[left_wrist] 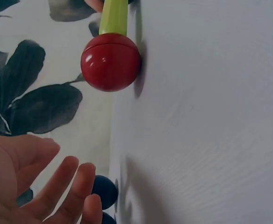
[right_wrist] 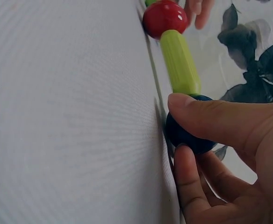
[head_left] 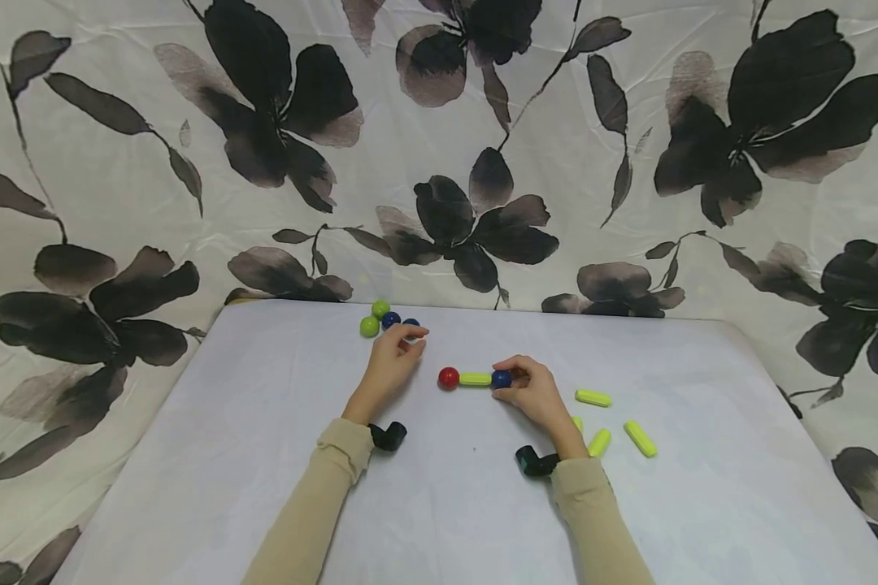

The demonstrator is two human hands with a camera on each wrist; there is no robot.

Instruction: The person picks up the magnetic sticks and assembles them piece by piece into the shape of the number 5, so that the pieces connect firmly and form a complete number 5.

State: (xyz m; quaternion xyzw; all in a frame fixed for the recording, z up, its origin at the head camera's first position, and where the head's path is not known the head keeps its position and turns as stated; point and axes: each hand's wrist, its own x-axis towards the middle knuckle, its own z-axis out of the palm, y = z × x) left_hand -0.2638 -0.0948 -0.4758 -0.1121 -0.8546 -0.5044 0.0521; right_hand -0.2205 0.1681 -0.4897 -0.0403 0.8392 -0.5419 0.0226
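Note:
A red ball [head_left: 449, 379], a yellow-green rod [head_left: 475, 379] and a blue ball [head_left: 501, 379] form one straight row on the table. My right hand [head_left: 532, 396] pinches the blue ball between thumb and fingers, as the right wrist view shows, with the rod's end against the ball [right_wrist: 192, 133]. To the left, my left hand [head_left: 395, 361] hovers with loosely bent fingers and nothing between them. Its fingertips overlap one of the loose blue balls [head_left: 391, 320] in the head view. In the left wrist view the red ball [left_wrist: 111, 62] lies apart from that hand.
Two green balls [head_left: 369, 327] sit beside the loose blue ones near the table's back edge. Several yellow-green rods [head_left: 593, 398] lie around the right wrist, one partly hidden by it. A floral cloth [head_left: 483, 122] hangs behind the white table [head_left: 263, 455].

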